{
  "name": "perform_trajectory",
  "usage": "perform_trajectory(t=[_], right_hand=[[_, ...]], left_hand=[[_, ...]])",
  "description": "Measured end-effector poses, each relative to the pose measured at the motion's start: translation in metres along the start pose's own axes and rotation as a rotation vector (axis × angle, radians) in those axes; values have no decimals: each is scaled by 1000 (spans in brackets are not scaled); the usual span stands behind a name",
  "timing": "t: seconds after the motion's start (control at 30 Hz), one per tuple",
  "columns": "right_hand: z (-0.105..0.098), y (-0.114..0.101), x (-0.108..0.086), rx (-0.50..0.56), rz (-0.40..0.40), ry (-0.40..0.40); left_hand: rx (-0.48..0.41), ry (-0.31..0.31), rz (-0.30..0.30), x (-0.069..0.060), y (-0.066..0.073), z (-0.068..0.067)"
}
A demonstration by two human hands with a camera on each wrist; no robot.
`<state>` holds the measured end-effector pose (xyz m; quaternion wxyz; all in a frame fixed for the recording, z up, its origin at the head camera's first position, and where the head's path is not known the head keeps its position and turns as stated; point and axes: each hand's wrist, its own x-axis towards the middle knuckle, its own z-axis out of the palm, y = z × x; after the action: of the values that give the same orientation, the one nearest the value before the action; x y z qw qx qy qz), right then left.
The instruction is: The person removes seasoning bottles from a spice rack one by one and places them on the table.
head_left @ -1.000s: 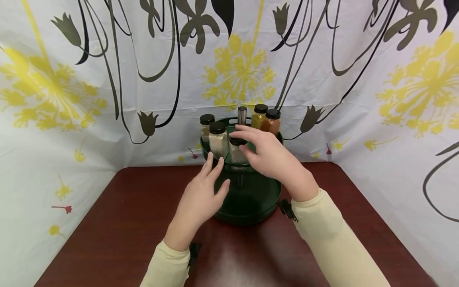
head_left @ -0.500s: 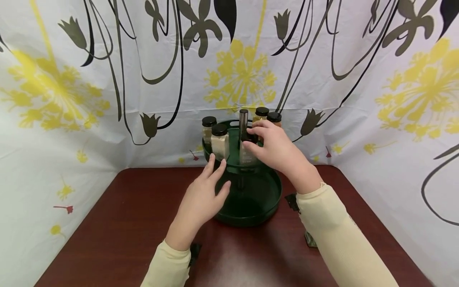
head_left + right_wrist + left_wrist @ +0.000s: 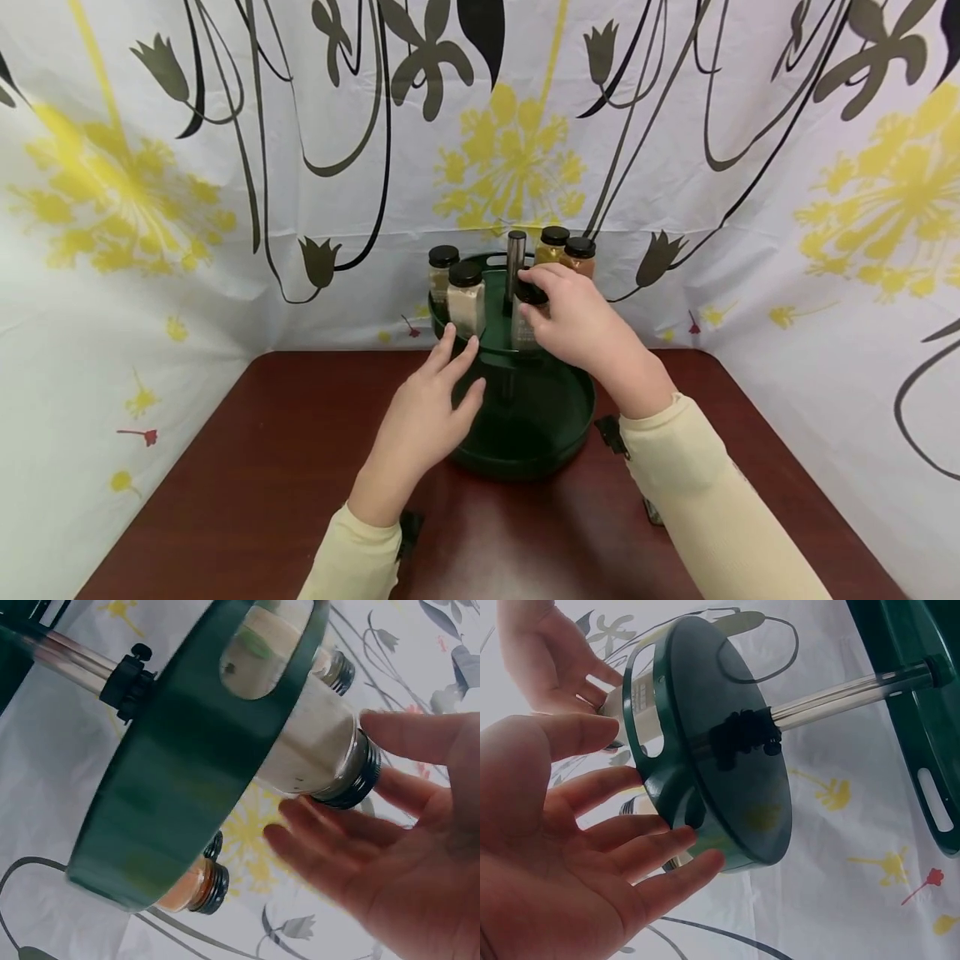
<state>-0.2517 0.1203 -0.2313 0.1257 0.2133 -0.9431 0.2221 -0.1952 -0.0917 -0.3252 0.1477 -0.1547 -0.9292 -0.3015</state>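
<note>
A two-tier green turntable (image 3: 517, 467) stands on the table, with several black-lidded glass spice jars on its upper tier. My right hand (image 3: 585, 321) holds the front-right spice jar (image 3: 523, 332) by its lid, thumb on the near side and fingers on the far side. In the right wrist view this jar (image 3: 315, 742) holds pale contents and stands inside the green rim (image 3: 180, 750). My left hand (image 3: 423, 408) has its fingers spread and fairly straight. Its fingertips touch the upper tier's wall (image 3: 676, 784) in the left wrist view, below a jar of cream-coloured powder (image 3: 467, 310).
Behind are a greenish jar (image 3: 441, 279), a yellow jar (image 3: 551, 248) and an orange jar (image 3: 581, 260). A metal post (image 3: 515, 262) rises mid-tier. A small object (image 3: 653, 512) lies partly hidden by my right forearm. A patterned curtain (image 3: 360, 208) encloses the table (image 3: 247, 483).
My right hand and the spice jar in it have shifted right on the upper tier, away from the cream jar. My left hand has stayed at the rim. The small object by my right forearm came into view.
</note>
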Motion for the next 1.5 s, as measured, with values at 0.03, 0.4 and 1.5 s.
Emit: perform_trajectory(t=[0.03,0.4,1.5], right_hand=[[-1,-1,-1,-8,-2,13],[2,-4,-5,39,16,92],[-9,11,-106,132,-305,410]], left_hand=[[2,-1,2,0,1,-1],[7,6,-3,3,3,-4],[3,16,11,2,-4,-1]])
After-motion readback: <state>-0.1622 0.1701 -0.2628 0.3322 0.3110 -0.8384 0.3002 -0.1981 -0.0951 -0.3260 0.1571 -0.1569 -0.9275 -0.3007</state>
